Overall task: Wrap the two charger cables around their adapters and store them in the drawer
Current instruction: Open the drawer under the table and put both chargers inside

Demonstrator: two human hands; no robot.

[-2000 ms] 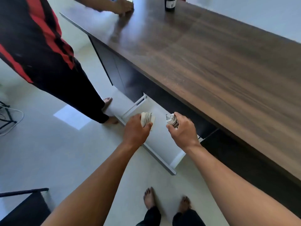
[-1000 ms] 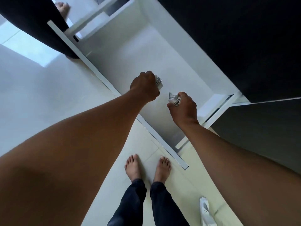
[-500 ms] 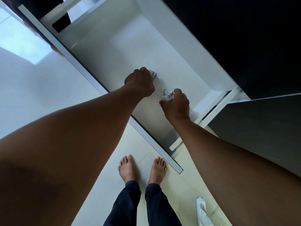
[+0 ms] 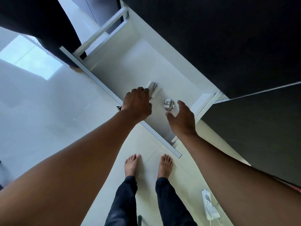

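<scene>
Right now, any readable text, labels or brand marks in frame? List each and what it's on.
None readable.
Wrapped charger lying in the drawer: no marking shows.
Second wrapped charger at the left hand: no marking shows.
White power strip on the floor: any print is too blurred to read.

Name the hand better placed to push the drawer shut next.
Probably the right hand: it is open and clear of its wrapped charger. The left hand is curled at the other charger inside the drawer.

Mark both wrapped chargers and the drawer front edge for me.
Left charger (image 4: 153, 90), head view, on its wound cable.
Right charger (image 4: 168, 104), head view, on the adapter's top.
Drawer (image 4: 97, 80), head view, on the front rail.
</scene>
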